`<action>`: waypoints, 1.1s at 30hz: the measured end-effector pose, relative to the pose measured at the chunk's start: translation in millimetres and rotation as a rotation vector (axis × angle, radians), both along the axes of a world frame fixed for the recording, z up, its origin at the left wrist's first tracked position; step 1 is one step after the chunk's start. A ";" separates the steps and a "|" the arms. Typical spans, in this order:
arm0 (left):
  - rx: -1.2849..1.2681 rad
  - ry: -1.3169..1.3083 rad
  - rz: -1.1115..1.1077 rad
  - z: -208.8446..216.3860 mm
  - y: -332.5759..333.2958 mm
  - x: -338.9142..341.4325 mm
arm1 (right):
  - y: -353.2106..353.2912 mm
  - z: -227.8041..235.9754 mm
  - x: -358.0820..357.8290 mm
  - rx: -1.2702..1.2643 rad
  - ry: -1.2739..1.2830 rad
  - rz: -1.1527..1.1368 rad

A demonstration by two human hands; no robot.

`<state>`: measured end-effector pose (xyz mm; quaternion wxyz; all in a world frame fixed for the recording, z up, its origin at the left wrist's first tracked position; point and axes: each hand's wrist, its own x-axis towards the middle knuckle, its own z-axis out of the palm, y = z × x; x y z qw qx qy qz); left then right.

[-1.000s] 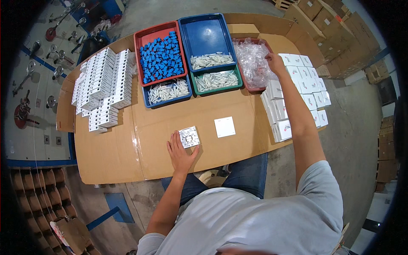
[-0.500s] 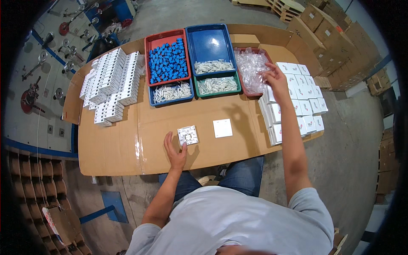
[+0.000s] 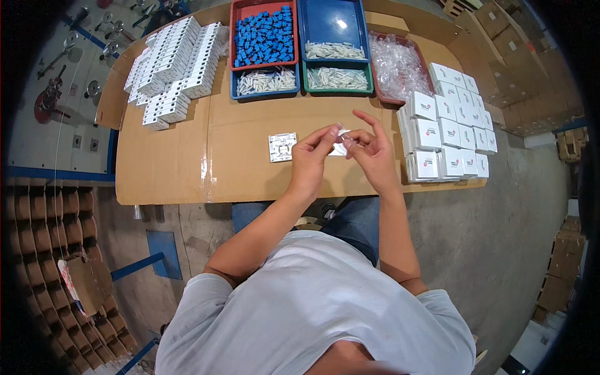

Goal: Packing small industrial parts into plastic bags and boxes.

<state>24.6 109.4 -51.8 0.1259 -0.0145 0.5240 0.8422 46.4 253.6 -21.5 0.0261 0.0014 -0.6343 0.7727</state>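
My left hand [image 3: 309,161] and my right hand [image 3: 375,156] meet above the front middle of the cardboard-covered table. Between their fingertips is a small clear plastic piece [image 3: 342,132], pinched from both sides; its exact shape is hard to make out. The right index finger sticks up, away from the pinch. Just left of my left hand lies a white square switch-like part [image 3: 282,147], with its detailed inner side up. Under the fingers a flat white square plate [image 3: 338,150] is partly covered.
A red tray of clear plastic pieces [image 3: 400,65] stands at the back right. Red tray of blue parts [image 3: 264,37], blue trays and a green tray [image 3: 337,92] of white pieces line the back. White boxes [image 3: 169,75] are stacked left, white square packs [image 3: 450,128] right.
My right hand has come back from the red tray of clear plastic. My left hand has left the white square part and risen to meet it, and both now pinch a clear piece.
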 end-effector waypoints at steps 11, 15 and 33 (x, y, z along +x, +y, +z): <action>0.122 -0.062 0.266 14.6 -35.9 -17.5 | -5.3 -25.6 14.6 0.076 -0.160 0.090; 0.079 -0.001 0.209 13.0 -27.2 -6.5 | -27.9 -14.5 6.8 0.030 -0.068 0.068; 0.061 -0.059 0.254 18.4 -36.3 -8.2 | -57.5 -36.4 0.6 -0.046 -0.117 0.107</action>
